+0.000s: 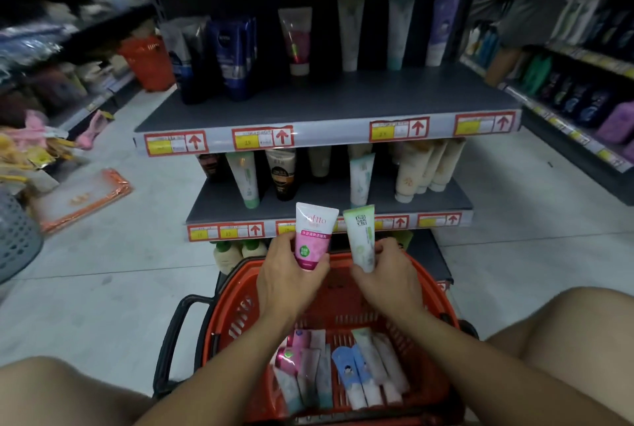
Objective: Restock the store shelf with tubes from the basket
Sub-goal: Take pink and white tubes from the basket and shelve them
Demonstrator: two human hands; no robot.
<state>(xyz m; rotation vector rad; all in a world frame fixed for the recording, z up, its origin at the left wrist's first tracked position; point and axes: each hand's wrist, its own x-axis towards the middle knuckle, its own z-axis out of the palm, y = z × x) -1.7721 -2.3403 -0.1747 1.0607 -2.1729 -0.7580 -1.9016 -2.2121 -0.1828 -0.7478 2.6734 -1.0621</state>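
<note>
**A:** What are the hands doing?

**B:** Both are raised just above the far rim of an orange basket. The left hand has its fingers curled round the lower end of a pink tube, held upright with its flat crimped end on top. The right hand pinches a pale green tube the same way up, thumb on 1 side, fingers on the other. The 2 tubes stand side by side, close together but not touching.

**A:** And the basket?

**B:** It sits between the person's bare knees, and more tubes lie inside it (pink, white, pale green and blue ones, loosely heaped).

**A:** Where is the shelf?

**B:** Straight beyond the basket. The middle shelf, just behind the 2 raised tubes, holds standing tubes with gaps between them. The top shelf, higher up and farther from the basket, has a row of tubes along its back. Red-framed price labels with arrows line both front edges.
</note>
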